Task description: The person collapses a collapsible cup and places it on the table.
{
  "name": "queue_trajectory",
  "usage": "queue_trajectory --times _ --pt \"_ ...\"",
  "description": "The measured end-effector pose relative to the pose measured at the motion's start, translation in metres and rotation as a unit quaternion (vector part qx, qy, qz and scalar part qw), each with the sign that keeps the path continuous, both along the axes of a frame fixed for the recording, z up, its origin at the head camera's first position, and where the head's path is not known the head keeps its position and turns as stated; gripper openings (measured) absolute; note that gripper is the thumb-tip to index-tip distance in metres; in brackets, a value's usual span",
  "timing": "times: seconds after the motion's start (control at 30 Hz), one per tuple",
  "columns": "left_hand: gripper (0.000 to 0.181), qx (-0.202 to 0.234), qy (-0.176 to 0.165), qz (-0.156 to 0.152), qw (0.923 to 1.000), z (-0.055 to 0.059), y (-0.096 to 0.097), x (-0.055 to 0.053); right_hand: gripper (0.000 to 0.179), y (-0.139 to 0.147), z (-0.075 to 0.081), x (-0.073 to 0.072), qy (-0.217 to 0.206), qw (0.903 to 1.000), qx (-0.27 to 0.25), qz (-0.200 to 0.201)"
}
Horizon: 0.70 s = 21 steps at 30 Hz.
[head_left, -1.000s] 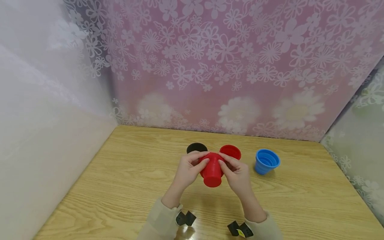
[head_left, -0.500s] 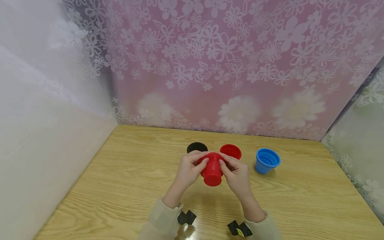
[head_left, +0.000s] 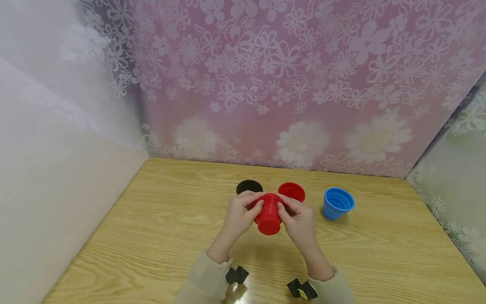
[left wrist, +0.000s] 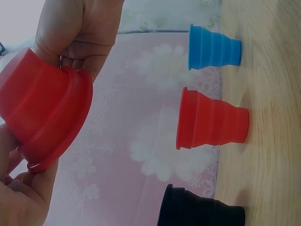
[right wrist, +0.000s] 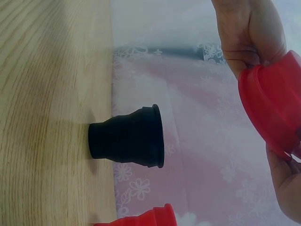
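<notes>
Between my two hands a red collapsible cup [head_left: 269, 215] is held above the table, its base tilted toward me and its rim facing away. My left hand [head_left: 239, 214] pinches the rim side with thumb and fingers; my right hand [head_left: 300, 219] pinches the opposite side the same way. In the left wrist view the wide folded rim of this red cup [left wrist: 42, 108] shows beside both hands. Beyond the hands stand a black cup [head_left: 249, 186], partly hidden by the left hand, and a second red cup [head_left: 292, 192]. Farther right is a blue cup [head_left: 338, 204], upright.
The wooden table [head_left: 171, 219] carries the three standing cups in a loose row, mouths up. A pink flowered curtain [head_left: 243, 105] closes off the back, with pale sheets at both sides. Black wrist devices [head_left: 236, 275] sit at the cuffs.
The held red cup's base has shifted very slightly up in the head view. Both hands keep their hold, and the standing cups stay in place.
</notes>
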<state>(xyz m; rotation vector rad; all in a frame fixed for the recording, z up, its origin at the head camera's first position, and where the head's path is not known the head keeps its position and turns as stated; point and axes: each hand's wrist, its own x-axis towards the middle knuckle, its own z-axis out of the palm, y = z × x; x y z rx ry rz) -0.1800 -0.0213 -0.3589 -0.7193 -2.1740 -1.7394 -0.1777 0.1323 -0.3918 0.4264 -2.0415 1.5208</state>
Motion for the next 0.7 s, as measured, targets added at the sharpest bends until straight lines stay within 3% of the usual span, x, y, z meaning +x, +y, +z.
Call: queue_trajectory --times 0.27,0.47,0.6,0.7 --pt "0.019 -0.02 0.014 0.015 0.9996 -0.001 0.001 0.0 0.023 -0.001 0.0 0.0 0.007 0.9999 0.006 -0.008" --pt "0.018 -0.029 0.019 0.023 0.9991 0.0 0.002 0.0 0.022 -0.008 0.019 0.011 0.011 0.9996 0.018 -0.016" --pt "0.018 -0.016 0.03 0.021 0.9992 -0.02 0.002 -0.013 0.02 -0.01 0.022 0.013 0.007 0.9997 0.015 -0.02" --pt "0.017 -0.015 0.04 0.026 0.9988 -0.033 0.003 -0.021 0.018 -0.006 0.01 0.005 0.016 0.9996 0.01 -0.021"
